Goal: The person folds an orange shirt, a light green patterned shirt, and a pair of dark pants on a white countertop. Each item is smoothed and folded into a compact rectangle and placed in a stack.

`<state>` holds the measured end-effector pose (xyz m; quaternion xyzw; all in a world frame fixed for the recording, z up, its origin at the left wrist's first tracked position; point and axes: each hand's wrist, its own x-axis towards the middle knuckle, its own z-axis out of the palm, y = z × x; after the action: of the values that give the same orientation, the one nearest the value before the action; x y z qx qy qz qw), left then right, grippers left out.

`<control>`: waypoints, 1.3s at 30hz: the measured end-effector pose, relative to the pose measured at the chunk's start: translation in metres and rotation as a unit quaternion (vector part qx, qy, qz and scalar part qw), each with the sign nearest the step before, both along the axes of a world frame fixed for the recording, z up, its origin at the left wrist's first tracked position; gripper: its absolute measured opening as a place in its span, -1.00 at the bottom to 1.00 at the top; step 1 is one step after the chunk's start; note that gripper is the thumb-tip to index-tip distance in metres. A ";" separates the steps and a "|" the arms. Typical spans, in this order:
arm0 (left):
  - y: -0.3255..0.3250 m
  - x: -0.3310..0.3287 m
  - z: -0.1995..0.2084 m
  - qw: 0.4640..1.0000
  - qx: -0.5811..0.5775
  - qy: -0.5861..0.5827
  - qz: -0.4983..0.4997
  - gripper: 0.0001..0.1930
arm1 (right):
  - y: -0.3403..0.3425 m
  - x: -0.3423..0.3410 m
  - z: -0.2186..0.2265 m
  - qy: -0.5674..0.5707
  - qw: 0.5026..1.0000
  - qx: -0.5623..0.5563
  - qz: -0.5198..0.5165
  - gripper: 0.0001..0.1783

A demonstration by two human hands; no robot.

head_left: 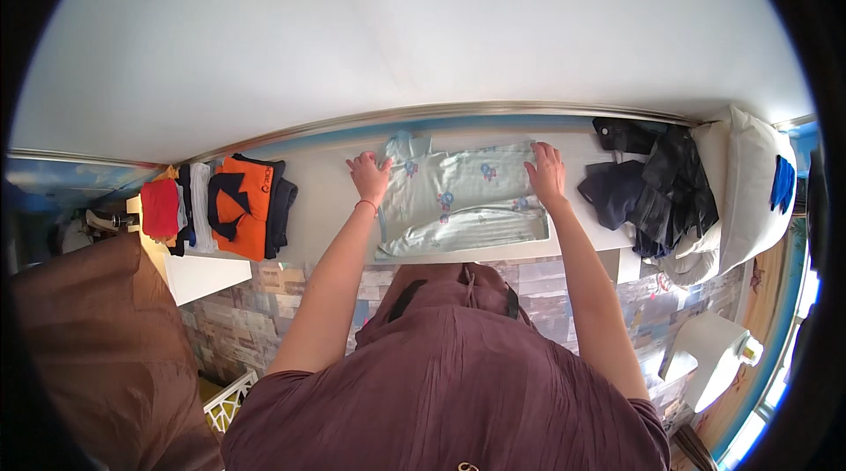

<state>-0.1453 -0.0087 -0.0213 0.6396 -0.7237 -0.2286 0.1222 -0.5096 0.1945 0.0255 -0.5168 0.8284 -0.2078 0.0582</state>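
Observation:
A pale mint T-shirt point(467, 198) with small blue and pink figures printed on it lies spread on a long white table point(330, 198). One sleeve and the collar area show at its upper left, and wrinkles cross its lower half. My left hand point(370, 178), a thin red band on its wrist, rests at the garment's left edge with fingers apart. At the upper right corner of the cloth, my right hand point(547, 173) touches the edge, its fingers bent and the thumb apart from them. Neither hand grips the cloth.
Folded clothes stand on the left: an orange and navy garment point(256, 207), a white one point(202, 207) and a red one point(159, 208). Dark clothes point(665, 185) lie heaped on the right beside a white pillow point(756, 189). A wall point(423, 30) rises behind the table.

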 end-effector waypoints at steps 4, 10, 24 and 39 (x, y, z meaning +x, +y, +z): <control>-0.013 -0.028 0.022 0.998 0.046 -0.018 -0.026 -0.55 | -0.021 -0.016 -0.014 0.001 0.999 0.031 -0.007 -0.50; -0.023 -0.040 0.033 0.991 0.060 -0.112 -0.052 -0.64 | -0.046 -0.030 -0.019 -0.024 0.996 0.074 0.054 -0.75; 0.051 0.021 0.042 0.953 0.093 0.275 -0.091 -0.65 | 0.047 0.010 0.044 -0.021 0.988 -0.111 0.106 -0.86; 0.089 0.037 0.019 0.975 0.029 0.205 -0.074 -0.72 | -0.083 0.153 -0.010 -0.242 0.965 0.055 0.090 -0.74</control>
<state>-0.1082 0.0808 -0.0019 0.5269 -0.7216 -0.3842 0.2325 -0.3563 0.1114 0.0158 -0.5199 0.7497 -0.2750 0.3035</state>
